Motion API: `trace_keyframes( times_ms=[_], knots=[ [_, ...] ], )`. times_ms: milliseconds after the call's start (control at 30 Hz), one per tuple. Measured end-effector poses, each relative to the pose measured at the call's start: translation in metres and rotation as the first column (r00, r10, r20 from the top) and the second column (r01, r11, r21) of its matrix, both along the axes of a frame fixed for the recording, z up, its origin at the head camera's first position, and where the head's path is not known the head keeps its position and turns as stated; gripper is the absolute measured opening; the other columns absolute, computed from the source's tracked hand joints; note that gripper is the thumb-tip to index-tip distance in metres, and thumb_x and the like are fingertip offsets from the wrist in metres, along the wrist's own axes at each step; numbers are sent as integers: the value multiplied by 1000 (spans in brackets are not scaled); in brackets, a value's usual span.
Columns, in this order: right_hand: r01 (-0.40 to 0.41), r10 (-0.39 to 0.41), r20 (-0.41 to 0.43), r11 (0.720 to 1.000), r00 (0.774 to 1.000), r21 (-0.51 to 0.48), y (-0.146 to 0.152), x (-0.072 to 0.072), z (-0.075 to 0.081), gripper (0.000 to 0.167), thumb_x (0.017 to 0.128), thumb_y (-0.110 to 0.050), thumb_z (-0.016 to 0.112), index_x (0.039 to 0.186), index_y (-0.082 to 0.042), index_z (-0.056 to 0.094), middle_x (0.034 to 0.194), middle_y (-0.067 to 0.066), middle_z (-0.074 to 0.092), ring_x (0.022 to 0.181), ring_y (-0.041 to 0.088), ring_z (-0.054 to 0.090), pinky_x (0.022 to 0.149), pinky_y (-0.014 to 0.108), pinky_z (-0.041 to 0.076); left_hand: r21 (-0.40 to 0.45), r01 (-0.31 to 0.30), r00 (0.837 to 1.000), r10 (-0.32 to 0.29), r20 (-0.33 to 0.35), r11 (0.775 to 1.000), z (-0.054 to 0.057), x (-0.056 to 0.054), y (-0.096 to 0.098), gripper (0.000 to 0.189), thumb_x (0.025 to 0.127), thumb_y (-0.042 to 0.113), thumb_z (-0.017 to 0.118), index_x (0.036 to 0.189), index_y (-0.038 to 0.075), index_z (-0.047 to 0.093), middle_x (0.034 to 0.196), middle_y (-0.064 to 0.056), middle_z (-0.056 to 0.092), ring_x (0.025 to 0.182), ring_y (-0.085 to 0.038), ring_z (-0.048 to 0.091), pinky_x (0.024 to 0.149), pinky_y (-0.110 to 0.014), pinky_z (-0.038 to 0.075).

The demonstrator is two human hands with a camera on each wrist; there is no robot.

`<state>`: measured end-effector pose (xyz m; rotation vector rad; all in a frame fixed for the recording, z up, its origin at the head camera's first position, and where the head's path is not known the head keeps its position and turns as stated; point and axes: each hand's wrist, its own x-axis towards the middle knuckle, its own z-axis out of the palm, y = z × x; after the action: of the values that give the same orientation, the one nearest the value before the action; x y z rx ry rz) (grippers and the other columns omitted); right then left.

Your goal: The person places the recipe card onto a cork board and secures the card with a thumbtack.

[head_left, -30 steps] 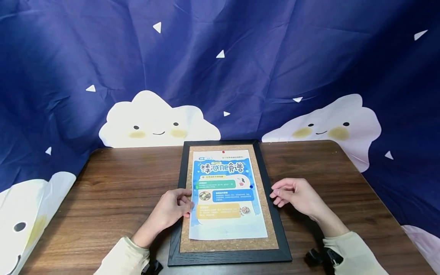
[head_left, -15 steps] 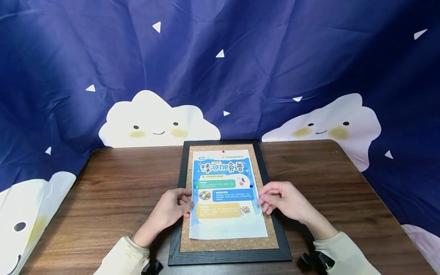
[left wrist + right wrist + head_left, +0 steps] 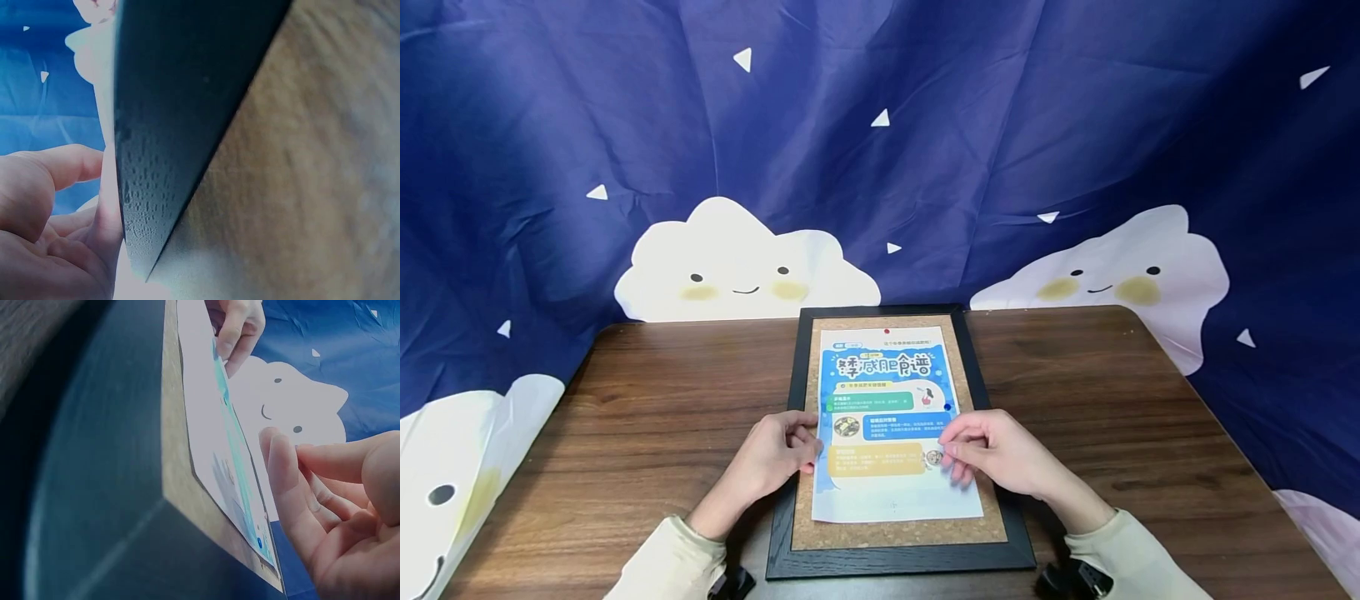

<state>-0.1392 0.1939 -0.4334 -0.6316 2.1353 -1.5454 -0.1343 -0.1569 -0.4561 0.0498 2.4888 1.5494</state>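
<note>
A printed sheet [image 3: 895, 500] in blue and white lies on a cork board [image 3: 917, 537] with a black frame [image 3: 898, 564]. A red pin [image 3: 887, 331] sits at its top edge, a green pin [image 3: 830, 407] at the left, a blue pin [image 3: 947, 407] at the right. My left hand [image 3: 769, 454] rests with its fingertips against the sheet's left edge. Over the lower right edge is my right hand [image 3: 1000, 450], below the blue pin. In the right wrist view its thumb and index finger come together just above the sheet; whether something tiny is between them I cannot tell.
The board lies on a brown wooden table [image 3: 685, 367], reaching its far edge. Behind hangs a blue cloth [image 3: 820, 150] with white smiling clouds [image 3: 745, 267]. A black wrist device [image 3: 1075, 577] sits at my right sleeve.
My right hand has moved left and a little nearer to me, from beside the board to over the sheet's right edge. The left hand and the board have stayed in place.
</note>
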Motion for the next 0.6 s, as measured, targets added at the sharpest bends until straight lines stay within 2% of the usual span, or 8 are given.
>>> trace_keyframes(
  times_ms=[367, 600],
  knots=[
    [-25, 25, 19, 1000, 1000, 6, -14, 6, -4, 14, 106, -3, 64, 108, 9, 72, 90, 25, 76, 70, 16, 74, 64, 33, 67, -4, -6, 1000, 6, -1, 1000, 1, 1, 1, 37, 95, -6, 74, 131, -10, 68, 90, -10, 70, 70, -15, 66, 60, -25, 62],
    [-78, 79, 61, 997, 995, -20, -23, 10, -7, 14, 107, -2, 62, 106, 10, 70, 92, 27, 76, 70, 15, 74, 65, 34, 68, -6, -7, 1000, 7, -5, 1000, 2, 1, 1, 36, 95, -6, 73, 131, -10, 68, 91, -10, 70, 71, -15, 66, 60, -24, 62]
  ],
)
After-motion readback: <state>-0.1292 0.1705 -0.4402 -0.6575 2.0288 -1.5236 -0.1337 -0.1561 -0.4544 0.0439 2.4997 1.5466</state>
